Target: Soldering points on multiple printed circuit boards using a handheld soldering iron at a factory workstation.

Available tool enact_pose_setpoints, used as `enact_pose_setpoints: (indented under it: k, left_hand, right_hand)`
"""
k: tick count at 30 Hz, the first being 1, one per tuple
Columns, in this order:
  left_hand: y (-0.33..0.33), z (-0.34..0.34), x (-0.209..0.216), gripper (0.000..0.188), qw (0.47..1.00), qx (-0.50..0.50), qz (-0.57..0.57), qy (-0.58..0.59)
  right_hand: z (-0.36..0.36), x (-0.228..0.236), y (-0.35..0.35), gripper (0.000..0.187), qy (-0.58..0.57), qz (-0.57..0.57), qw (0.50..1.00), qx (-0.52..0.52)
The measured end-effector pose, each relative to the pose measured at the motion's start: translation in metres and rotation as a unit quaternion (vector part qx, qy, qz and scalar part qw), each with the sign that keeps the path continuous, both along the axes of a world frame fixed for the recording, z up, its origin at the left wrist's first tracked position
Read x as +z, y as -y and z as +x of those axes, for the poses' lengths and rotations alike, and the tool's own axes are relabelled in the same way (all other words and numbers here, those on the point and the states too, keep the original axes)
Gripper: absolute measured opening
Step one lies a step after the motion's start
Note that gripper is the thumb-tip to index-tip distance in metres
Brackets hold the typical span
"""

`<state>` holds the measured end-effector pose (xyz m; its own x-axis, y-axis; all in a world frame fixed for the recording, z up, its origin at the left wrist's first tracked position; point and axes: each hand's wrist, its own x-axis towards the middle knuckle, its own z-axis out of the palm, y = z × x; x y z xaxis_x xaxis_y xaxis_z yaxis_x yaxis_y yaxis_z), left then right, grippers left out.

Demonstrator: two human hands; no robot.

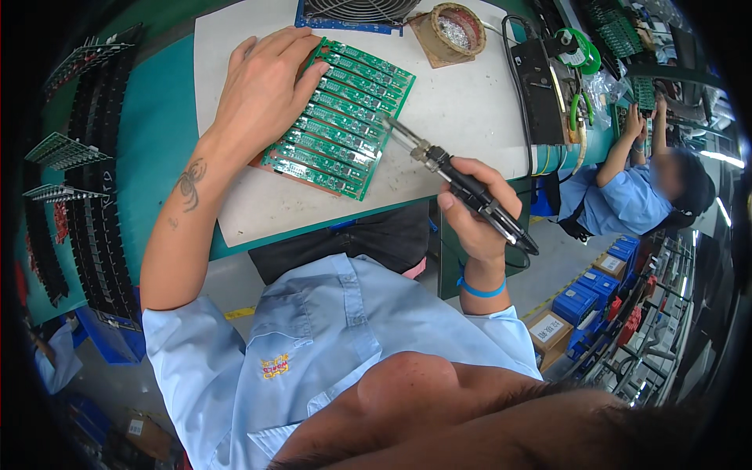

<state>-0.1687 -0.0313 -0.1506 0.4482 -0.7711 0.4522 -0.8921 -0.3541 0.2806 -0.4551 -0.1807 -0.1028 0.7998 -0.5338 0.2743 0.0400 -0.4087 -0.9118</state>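
A green circuit board panel (337, 117), made of several narrow strips side by side, lies tilted on the white sheet in front of me. Reddish-brown edges show under its left and lower sides. My left hand (270, 74) holds the panel at its upper left corner, thumb on the top face and fingers reaching along the far edge. In my right hand (482, 207) is a black-handled soldering iron (470, 184), fingers wrapped round the grip. Its metal tip points up and left, near the panel's right edge; whether it touches cannot be made out.
Behind the panel are a fan grille (356, 9) and a round tub (454, 33) of shiny scraps. A black box (538, 90), a green spool (578, 51) and cables stand right. Black racks (94, 196) with boards line the left. A co-worker (638, 192) sits far right.
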Motion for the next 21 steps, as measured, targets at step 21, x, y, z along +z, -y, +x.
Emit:
enact_pose_setpoints:
  k: [21]
  left_hand:
    - [0.001, 0.001, 0.002, 0.033, 1.0, -0.009, 0.001, -0.011]
  right_hand:
    - [-0.01, -0.005, -0.001, 0.049, 0.038, -0.001, 0.996, 0.075]
